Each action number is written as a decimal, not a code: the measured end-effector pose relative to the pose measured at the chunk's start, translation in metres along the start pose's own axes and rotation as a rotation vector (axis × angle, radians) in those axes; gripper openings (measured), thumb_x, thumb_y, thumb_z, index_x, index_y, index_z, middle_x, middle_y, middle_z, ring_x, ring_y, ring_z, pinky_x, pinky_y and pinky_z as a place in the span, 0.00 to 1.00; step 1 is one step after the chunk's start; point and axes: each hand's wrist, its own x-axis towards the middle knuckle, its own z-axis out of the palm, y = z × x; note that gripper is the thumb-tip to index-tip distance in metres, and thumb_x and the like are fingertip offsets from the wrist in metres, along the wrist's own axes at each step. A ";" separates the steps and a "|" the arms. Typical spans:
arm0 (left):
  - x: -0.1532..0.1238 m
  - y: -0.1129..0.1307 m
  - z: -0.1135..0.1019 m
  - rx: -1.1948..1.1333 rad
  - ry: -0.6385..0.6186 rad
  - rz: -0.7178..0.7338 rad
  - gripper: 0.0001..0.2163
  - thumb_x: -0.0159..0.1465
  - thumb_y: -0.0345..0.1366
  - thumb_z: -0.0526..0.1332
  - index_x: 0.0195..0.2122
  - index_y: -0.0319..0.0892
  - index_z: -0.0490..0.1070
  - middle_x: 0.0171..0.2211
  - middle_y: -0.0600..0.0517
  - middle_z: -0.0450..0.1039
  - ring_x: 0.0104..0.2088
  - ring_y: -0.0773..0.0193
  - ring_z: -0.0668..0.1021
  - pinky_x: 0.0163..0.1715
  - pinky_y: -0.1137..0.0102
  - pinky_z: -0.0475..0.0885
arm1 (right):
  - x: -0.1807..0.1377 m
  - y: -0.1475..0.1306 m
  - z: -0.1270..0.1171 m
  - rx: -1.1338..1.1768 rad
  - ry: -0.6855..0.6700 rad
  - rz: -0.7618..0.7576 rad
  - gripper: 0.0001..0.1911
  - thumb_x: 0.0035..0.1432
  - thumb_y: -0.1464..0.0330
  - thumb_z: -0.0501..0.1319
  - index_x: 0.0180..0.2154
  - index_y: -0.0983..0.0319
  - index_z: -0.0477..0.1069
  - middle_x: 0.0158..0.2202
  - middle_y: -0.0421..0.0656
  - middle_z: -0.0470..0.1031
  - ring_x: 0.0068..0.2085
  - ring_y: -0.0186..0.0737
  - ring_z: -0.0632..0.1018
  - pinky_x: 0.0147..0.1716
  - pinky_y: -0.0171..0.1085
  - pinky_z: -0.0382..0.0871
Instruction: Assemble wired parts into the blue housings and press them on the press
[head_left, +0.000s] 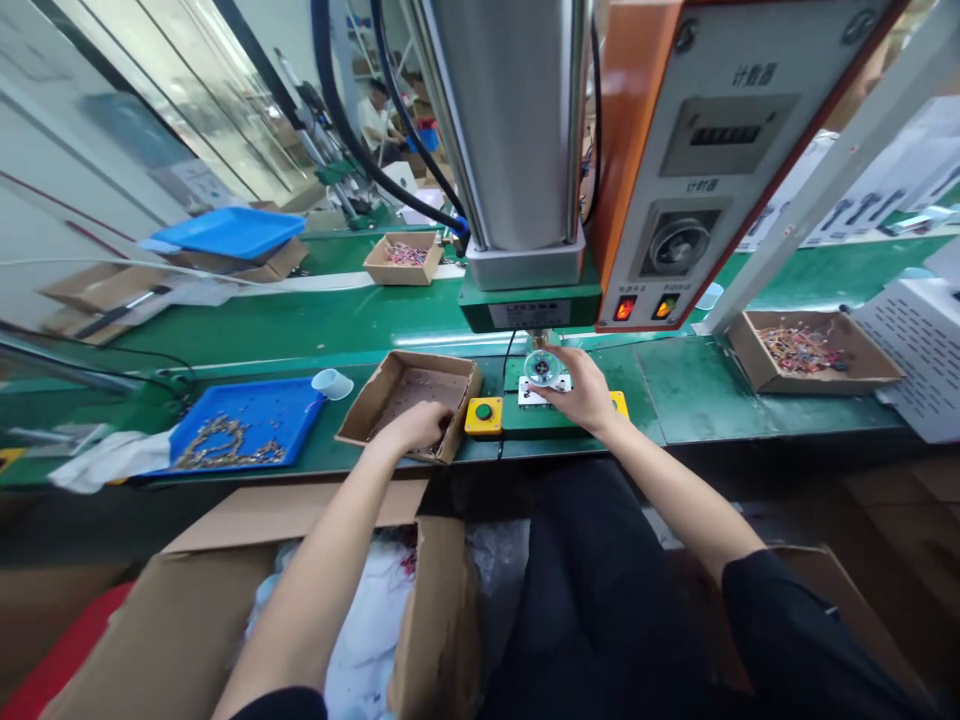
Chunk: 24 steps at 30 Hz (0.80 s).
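Biggest thing in my view is the silver press column point(510, 130), top centre, with the orange control box point(705, 150) right beside it at upper right. Everything sits on the green bench point(360, 320) running across the middle.

Lower left there's a big open carton point(187, 610) with white bags inside. Above it, at mid-left, is a blue tray point(259, 410) with a pile of small metal bits. A shallow cardboard box point(409, 385) is just left of centre, and another box of parts point(814, 350) sits at mid-right.

My left hand point(416, 425) is dipped into the near corner of that centre box, fingers curled down. Can't tell if it's got anything.

My right hand point(581, 390) is at the press base, thumb and fingers pinched loosely around the clear round part point(541, 368). That part sits on the white fixture plate point(534, 395), dead centre under the column. The yellow button box point(484, 415) is just left of it, between my hands.
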 end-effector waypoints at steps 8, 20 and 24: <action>-0.010 -0.010 0.000 -0.198 0.243 0.011 0.14 0.65 0.37 0.56 0.40 0.42 0.83 0.43 0.43 0.85 0.44 0.50 0.85 0.44 0.65 0.77 | 0.003 -0.001 0.005 -0.070 0.018 -0.004 0.30 0.65 0.53 0.68 0.62 0.60 0.66 0.54 0.54 0.79 0.56 0.54 0.80 0.56 0.52 0.76; -0.026 0.060 0.038 -0.474 0.782 0.212 0.15 0.69 0.45 0.57 0.40 0.43 0.82 0.41 0.45 0.84 0.41 0.54 0.84 0.47 0.63 0.80 | 0.001 -0.031 -0.003 -0.237 -0.251 0.319 0.28 0.66 0.53 0.68 0.58 0.65 0.69 0.46 0.52 0.81 0.49 0.53 0.82 0.49 0.45 0.73; -0.028 0.068 0.049 -0.307 0.797 0.221 0.18 0.70 0.43 0.53 0.38 0.45 0.83 0.44 0.42 0.85 0.48 0.48 0.84 0.55 0.56 0.79 | -0.019 -0.030 -0.018 -0.274 -0.181 0.287 0.30 0.65 0.51 0.67 0.60 0.62 0.68 0.51 0.52 0.81 0.55 0.54 0.79 0.54 0.49 0.69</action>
